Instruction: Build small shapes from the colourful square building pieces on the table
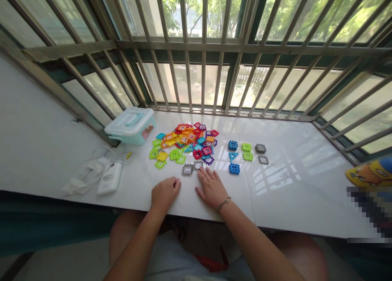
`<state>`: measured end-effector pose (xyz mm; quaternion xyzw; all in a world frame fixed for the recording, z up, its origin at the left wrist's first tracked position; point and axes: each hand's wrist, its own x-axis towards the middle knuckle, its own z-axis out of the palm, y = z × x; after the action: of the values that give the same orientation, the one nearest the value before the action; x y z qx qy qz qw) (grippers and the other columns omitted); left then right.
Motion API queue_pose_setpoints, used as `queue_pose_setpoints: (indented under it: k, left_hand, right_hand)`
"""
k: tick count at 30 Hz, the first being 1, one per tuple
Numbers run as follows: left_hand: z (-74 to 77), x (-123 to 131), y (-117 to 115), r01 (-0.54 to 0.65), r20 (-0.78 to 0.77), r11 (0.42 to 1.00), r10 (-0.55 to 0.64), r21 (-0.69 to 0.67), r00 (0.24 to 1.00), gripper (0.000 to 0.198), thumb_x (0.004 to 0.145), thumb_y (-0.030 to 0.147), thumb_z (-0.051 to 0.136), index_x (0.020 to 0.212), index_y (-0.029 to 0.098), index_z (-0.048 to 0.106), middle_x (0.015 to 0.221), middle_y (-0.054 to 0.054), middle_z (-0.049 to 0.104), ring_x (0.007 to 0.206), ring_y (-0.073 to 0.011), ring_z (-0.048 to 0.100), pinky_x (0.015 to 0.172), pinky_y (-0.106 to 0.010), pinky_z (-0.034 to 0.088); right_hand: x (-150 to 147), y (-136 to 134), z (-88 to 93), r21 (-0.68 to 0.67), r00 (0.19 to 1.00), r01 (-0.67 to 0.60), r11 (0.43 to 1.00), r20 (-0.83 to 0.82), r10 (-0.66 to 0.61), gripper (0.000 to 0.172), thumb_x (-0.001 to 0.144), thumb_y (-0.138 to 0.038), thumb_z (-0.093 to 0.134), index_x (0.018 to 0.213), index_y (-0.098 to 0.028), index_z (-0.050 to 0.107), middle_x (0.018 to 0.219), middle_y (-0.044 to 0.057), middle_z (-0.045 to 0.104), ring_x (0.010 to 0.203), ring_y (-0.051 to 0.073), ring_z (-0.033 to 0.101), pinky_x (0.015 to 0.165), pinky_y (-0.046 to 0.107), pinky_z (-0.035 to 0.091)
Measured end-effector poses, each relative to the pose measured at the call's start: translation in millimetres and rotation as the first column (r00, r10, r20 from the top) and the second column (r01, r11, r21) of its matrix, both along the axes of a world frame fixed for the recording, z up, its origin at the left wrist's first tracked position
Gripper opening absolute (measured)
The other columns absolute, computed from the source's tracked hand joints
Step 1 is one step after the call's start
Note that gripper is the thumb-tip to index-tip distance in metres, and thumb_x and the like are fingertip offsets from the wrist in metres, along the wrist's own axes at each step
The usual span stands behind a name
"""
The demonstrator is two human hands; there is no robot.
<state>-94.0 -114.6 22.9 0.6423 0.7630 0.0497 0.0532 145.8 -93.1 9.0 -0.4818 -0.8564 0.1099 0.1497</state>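
Note:
My right hand (212, 187) lies palm down with its fingers spread, the fingertips at the near edge of a grey square tile (198, 166). Beside that tile is another grey tile (188, 169) with a window pattern. My left hand (165, 193) rests on the white ledge as a loose fist, with nothing visible in it. Beyond both hands spreads a heap of colourful plastic interlocking tiles (183, 139). To the right stand sorted groups: blue tiles (234, 168) with a blue triangle (233, 156), green tiles (248, 156) and grey tiles (262, 159).
A turquoise lidded box (131, 128) stands at the back left. In front of it lie a white power strip (109, 178) and a tangled white cable (92, 170). Metal window bars (203, 81) border the ledge (284, 183). A yellow printed object (369, 174) is at the far right.

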Motion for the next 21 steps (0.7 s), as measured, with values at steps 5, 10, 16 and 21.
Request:
queue_pose_setpoints:
  k: [5,10,16,21]
  left_hand:
    - [0.8,0,0,-0.003,-0.004,1.0,0.003,0.0,1.0,0.042,0.107,0.045,0.045,0.083,0.024,0.072,0.086,-0.006,0.077,0.075,-0.0217,0.064,0.063,-0.033,0.021]
    - [1.4,0,-1,-0.002,0.0,1.0,0.002,-0.008,1.0,0.042,0.107,0.045,0.044,0.084,0.024,0.073,0.087,-0.007,0.076,0.077,-0.022,0.064,0.064,-0.032,0.024]
    - [1.9,0,-2,0.001,-0.005,1.0,-0.001,0.0,1.0,0.041,0.107,0.044,0.044,0.083,0.024,0.072,0.087,-0.007,0.076,0.075,-0.0216,0.063,0.063,-0.033,0.021]
    - [1.0,0,-2,0.007,-0.013,1.0,-0.007,0.01,1.0,0.041,0.106,0.044,0.045,0.082,0.024,0.071,0.085,-0.007,0.076,0.074,-0.0214,0.062,0.063,-0.033,0.019]
  right_hand:
    - [4,-9,-2.8,-0.015,0.999,0.048,0.999,-0.002,-0.048,0.066,0.104,-0.04,0.056,0.166,-0.022,0.042,0.172,0.01,0.043,0.159,0.032,0.036,0.132,0.057,0.023]
    - [17,-43,-1.2,0.012,0.997,0.079,0.997,0.016,-0.079,0.059,0.105,-0.035,0.055,0.163,-0.027,0.047,0.165,0.011,0.051,0.152,0.033,0.044,0.13,0.06,0.025]
    - [59,-77,4.8,0.079,0.995,0.099,0.992,0.012,-0.101,0.05,0.104,-0.031,0.058,0.153,-0.025,0.056,0.157,0.011,0.057,0.145,0.033,0.05,0.125,0.058,0.035]
    - [115,-84,4.7,0.135,0.976,0.217,0.967,-0.037,-0.214,0.03,0.102,-0.039,0.066,0.129,-0.026,0.069,0.136,0.013,0.066,0.128,0.032,0.059,0.112,0.052,0.05]
